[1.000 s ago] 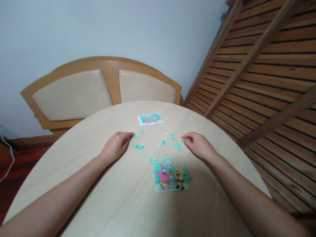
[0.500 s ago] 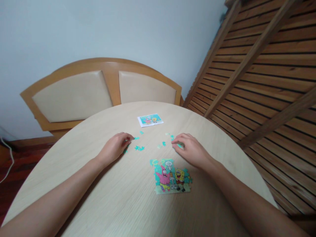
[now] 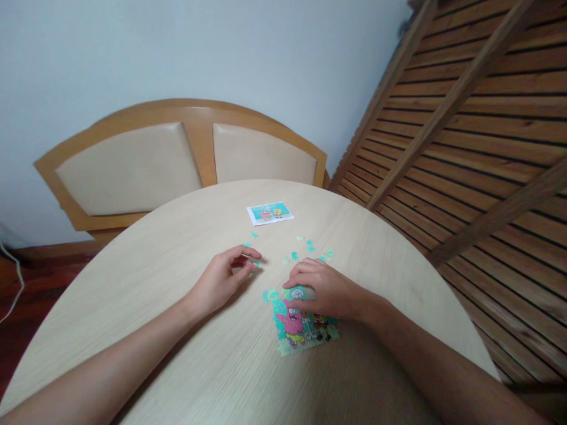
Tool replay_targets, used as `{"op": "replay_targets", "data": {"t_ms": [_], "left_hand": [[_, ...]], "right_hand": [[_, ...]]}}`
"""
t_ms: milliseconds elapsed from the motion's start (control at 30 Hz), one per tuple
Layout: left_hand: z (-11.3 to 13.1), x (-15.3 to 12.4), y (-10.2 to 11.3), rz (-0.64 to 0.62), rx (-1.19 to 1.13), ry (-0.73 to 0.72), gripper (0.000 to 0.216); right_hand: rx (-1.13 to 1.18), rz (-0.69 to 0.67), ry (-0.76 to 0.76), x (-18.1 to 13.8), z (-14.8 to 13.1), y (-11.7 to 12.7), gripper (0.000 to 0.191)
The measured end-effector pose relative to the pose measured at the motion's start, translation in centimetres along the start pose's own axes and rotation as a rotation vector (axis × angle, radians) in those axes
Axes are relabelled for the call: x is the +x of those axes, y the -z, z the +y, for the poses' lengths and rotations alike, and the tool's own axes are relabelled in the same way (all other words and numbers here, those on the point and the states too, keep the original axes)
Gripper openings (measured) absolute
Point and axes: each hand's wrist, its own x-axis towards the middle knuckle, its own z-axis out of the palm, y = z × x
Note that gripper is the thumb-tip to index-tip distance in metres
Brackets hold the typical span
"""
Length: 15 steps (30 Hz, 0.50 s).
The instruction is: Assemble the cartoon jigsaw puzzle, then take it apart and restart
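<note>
A partly assembled cartoon jigsaw puzzle (image 3: 290, 336) lies flat in front of me, showing a pink starfish figure and others. My right hand (image 3: 325, 286) is over its upper right part, thumb and fingers apart, covering much of the yellow figure. Whether the fingertips press on it I cannot tell. To the upper left of the puzzle, my left hand (image 3: 225, 274) has thumb and forefinger apart, with a small teal puzzle piece (image 3: 256, 264) by the fingertips. Beyond my right hand lie several loose puzzle pieces (image 3: 309, 245).
Everything lies on a round, pale wooden table (image 3: 177, 378). A printed picture card (image 3: 271, 213) sits towards its far side. Behind the table stands a padded wooden chair back (image 3: 192, 141); a slatted wooden panel (image 3: 478, 118) leans at the right.
My right hand has moved left and nearer, from the loose pieces onto the puzzle. The puzzle has turned slightly and shifted left. My left hand has moved right and its fingers have spread.
</note>
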Motion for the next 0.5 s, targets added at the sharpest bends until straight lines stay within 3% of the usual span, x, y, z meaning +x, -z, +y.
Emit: {"op": "replay_targets", "data": {"t_ms": [267,400,500], "left_hand": [[1.4,-1.4,-3.2,-0.072,-0.283,0.090,0.021],[1.4,-1.5,-3.3,-0.114,-0.294,0.114,0.021],[1.5,-1.6,-2.9,-0.140,-0.185,0.045,0.026]], "right_hand": [[0.224,0.254,-0.164,0.9,-2.1,-1.8,0.015],[0.315,0.282,-0.218,1.1,-2.5,-2.2,0.011],[0.322,0.284,-0.257,1.0,-2.3,-2.1,0.010]]}}
